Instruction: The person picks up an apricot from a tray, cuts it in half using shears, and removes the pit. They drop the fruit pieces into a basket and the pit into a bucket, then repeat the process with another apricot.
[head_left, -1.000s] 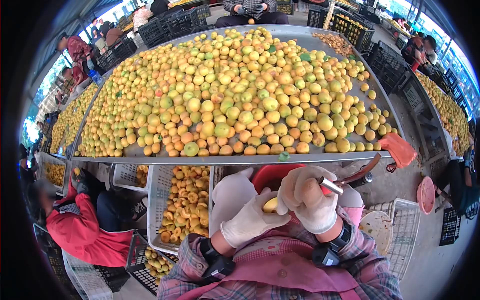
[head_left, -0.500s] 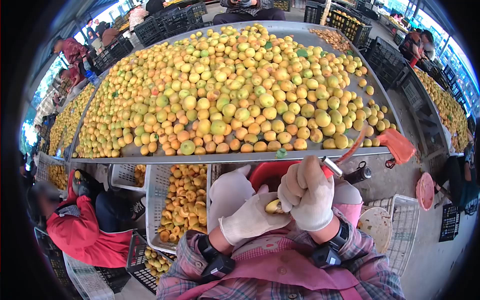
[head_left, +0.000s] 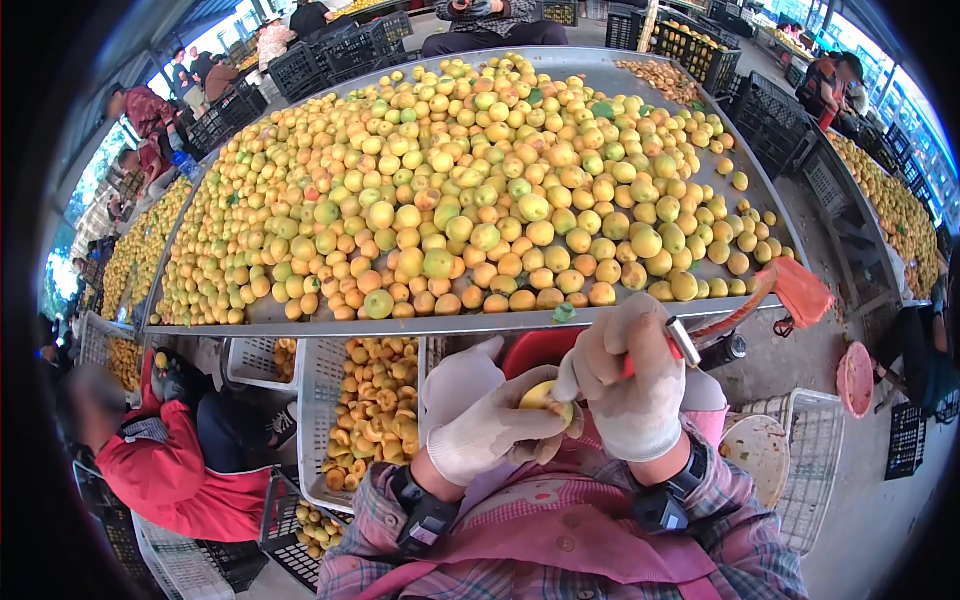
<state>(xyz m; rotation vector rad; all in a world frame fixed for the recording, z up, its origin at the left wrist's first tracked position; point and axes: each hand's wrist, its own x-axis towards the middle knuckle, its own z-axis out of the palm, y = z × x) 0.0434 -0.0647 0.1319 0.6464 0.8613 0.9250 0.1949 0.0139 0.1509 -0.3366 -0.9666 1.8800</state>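
Observation:
My left hand [head_left: 490,430], in a white knit glove, closes round a yellow apricot [head_left: 543,398] low in front of my apron. Close on its right, my gloved right hand [head_left: 640,405] is wrapped round a red-handled tool with a silver metal end [head_left: 683,342]. Its thumb and fingertips are at the apricot, and the tool's working end is hidden by the fingers. Behind the hands, a red basin [head_left: 540,348] shows partly at my knees. Beyond it, a metal table [head_left: 400,328] bears a wide heap of whole apricots [head_left: 480,190].
On my left stands a white crate [head_left: 312,440] of halved apricots [head_left: 372,410]; a person in a red jacket [head_left: 190,465] sits beyond. An orange cloth-like piece [head_left: 797,290] hangs at the table's right corner. A round tub [head_left: 755,460] and white crate [head_left: 815,450] stand at right.
My right hand has risen slightly and shifted right with the tool. The apricot in my left hand sits higher and shows more of its surface.

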